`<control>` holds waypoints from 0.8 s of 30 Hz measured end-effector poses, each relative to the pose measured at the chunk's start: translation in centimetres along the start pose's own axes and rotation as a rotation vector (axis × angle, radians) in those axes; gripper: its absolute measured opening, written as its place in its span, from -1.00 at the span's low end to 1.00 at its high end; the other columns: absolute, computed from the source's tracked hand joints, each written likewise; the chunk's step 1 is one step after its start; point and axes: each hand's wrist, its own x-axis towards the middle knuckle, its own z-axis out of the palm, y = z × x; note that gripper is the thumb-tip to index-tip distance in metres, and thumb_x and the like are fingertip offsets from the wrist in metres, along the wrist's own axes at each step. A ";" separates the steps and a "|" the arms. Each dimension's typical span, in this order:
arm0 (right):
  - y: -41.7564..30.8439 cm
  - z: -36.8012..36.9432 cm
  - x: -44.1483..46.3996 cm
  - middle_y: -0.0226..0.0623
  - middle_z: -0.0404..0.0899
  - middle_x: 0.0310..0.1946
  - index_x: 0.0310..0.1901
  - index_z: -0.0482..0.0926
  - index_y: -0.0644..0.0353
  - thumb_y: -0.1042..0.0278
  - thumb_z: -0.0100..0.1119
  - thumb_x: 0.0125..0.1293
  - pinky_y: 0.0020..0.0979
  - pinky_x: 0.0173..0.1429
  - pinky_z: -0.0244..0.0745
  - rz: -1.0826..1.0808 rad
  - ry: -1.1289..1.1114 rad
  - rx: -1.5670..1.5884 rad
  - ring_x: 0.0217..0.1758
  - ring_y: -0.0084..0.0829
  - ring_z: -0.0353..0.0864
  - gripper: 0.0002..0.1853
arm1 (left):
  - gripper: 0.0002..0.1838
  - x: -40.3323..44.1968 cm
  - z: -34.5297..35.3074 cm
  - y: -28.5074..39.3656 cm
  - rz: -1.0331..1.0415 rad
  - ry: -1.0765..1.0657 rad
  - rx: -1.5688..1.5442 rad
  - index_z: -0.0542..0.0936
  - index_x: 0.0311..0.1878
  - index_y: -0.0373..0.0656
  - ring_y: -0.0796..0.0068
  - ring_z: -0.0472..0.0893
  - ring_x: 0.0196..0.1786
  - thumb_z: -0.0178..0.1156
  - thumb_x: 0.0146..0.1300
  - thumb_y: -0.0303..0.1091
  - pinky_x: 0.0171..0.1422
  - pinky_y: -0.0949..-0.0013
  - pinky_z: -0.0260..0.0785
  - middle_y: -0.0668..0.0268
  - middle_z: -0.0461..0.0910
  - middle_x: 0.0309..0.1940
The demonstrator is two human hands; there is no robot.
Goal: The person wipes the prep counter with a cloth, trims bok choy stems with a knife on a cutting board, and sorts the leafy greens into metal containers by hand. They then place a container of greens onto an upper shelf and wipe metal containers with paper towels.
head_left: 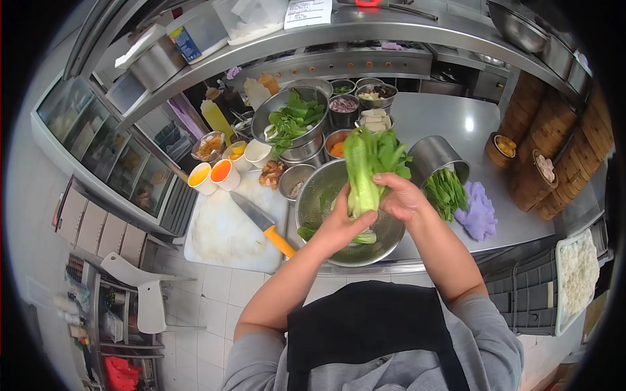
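Observation:
Between my two hands is a head of bok choy (362, 176), its pale stalk end pointing down and its leaves up. My left hand (345, 226) grips it low on the left side, thumb across the base. On the right, my right hand (400, 197) has its fingers curled on the stalks. Both hands are over a perforated metal colander (306, 207), where a few loose green pieces lie. To its right, a metal pot (435, 155) is tipped on its side, with leafy greens (446, 194) at its mouth.
An orange-handled knife (264, 225) lies on the white cutting board (215, 241). Behind stand a bowl of leaves (318, 135), small tubs of ingredients and squeeze bottles. A purple cloth (477, 212) and bamboo steamers (525, 179) are at the right. A metal shelf (365, 29) spans overhead.

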 end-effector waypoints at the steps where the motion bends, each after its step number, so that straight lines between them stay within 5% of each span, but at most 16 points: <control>1: 0.1 1.0 0.0 -0.10 0.55 0.03 0.18 0.40 0.36 0.47 0.16 0.30 -0.38 0.01 0.66 -0.032 0.070 -0.015 0.04 -0.34 0.63 -0.58 | -0.19 0.6 0.1 0.2 -0.028 -0.015 -0.050 -0.03 0.49 -0.19 0.21 0.40 0.29 0.22 0.33 -0.28 0.30 0.13 0.39 0.09 0.26 0.32; 2: 0.1 1.2 0.3 -0.10 0.55 0.03 0.18 0.40 0.36 0.47 0.16 0.30 -0.38 0.01 0.66 -0.037 0.066 -0.012 0.04 -0.34 0.63 -0.58 | -0.19 0.9 -0.1 0.4 -0.026 -0.016 -0.043 -0.03 0.49 -0.19 0.21 0.40 0.29 0.22 0.33 -0.28 0.30 0.13 0.39 0.09 0.26 0.32; 4: 0.1 0.9 1.1 -0.11 0.52 0.08 0.21 0.36 0.34 0.41 0.14 0.36 -0.17 0.32 0.47 -0.097 0.034 0.001 0.14 -0.26 0.56 -0.57 | -0.22 0.9 -0.5 1.8 -0.208 -0.096 -0.499 -0.03 0.51 -0.06 0.19 0.42 0.27 0.16 0.32 -0.35 0.22 -0.05 0.46 0.12 0.26 0.33; 5: 0.0 0.4 1.5 -0.12 0.50 0.09 0.21 0.35 0.33 0.43 0.13 0.36 -0.17 0.33 0.46 -0.091 0.051 0.072 0.16 -0.25 0.54 -0.58 | -0.21 1.0 -0.8 1.6 -0.222 -0.063 -0.613 -0.02 0.51 0.03 0.16 0.44 0.26 0.09 0.26 -0.47 0.18 -0.20 0.46 0.15 0.26 0.34; 9: -0.5 0.4 1.4 -0.11 0.49 0.10 0.22 0.33 0.33 0.41 0.14 0.36 -0.15 0.34 0.44 -0.096 0.135 0.128 0.16 -0.23 0.54 -0.57 | -0.08 0.9 -2.7 1.6 -0.254 -0.271 -0.778 -0.15 0.54 0.08 0.19 0.47 0.22 0.04 0.16 -0.60 0.18 -0.15 0.47 0.21 0.27 0.32; 13: 1.1 1.6 1.6 -0.13 0.52 0.09 0.20 0.38 0.29 0.34 0.07 0.42 -0.12 0.28 0.48 -0.008 0.136 0.126 0.11 -0.23 0.56 -0.62 | -0.20 0.5 -2.0 0.8 -0.237 -0.210 -0.738 -0.02 0.50 0.03 0.08 0.41 0.32 0.06 0.21 -0.53 0.21 -0.24 0.44 0.18 0.29 0.33; 21: 1.9 2.7 1.5 -0.16 0.46 0.19 0.27 0.35 0.21 0.13 0.08 0.42 -0.10 0.36 0.34 0.039 0.037 0.020 0.24 -0.23 0.47 -0.51 | -0.33 -0.3 -0.7 1.2 -0.282 -0.011 -0.466 0.18 0.33 0.01 0.30 0.61 0.00 0.21 0.18 -0.58 -0.14 0.14 0.58 0.23 0.44 0.14; 24: -0.7 3.0 0.2 -0.20 0.39 0.27 0.34 0.29 0.25 0.10 0.25 0.29 -0.06 0.45 0.15 -0.032 0.137 -0.391 0.37 -0.23 0.30 -0.33 | -0.36 -0.3 -2.1 1.5 -0.249 0.017 -0.465 0.22 0.27 -0.04 0.34 0.62 -0.10 0.22 0.14 -0.60 -0.27 0.27 0.53 0.23 0.52 0.01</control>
